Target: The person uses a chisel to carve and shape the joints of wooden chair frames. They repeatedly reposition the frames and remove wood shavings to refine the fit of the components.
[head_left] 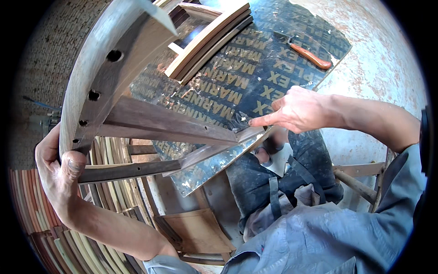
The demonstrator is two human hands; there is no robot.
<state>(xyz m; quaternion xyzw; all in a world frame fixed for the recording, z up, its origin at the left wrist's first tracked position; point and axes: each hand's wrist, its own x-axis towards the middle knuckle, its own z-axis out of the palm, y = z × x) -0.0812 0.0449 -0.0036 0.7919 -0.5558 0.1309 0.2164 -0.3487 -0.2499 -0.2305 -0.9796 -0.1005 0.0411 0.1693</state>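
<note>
Both hands (fingers [68,166] wrapped) on wooden frame [150,123]

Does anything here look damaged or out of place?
The dark printed board is worn: pale scuffs and smears break up its surface near the wooden frame that the left hand grips. The orange-handled tool lies loose on it.

The curved rail [91,59] under my left hand [59,169] is bare wood, grey and matt, and its drilled holes have rough dark edges; the two straight slats [169,123] joined to it are darker wood, sanded smooth. My right hand [296,109] presses on a glossy black coated plywood board [255,68], scratched and smeared with pale dried glue. Behind it lies a tool [305,52] with a varnished orange wooden handle.
</note>
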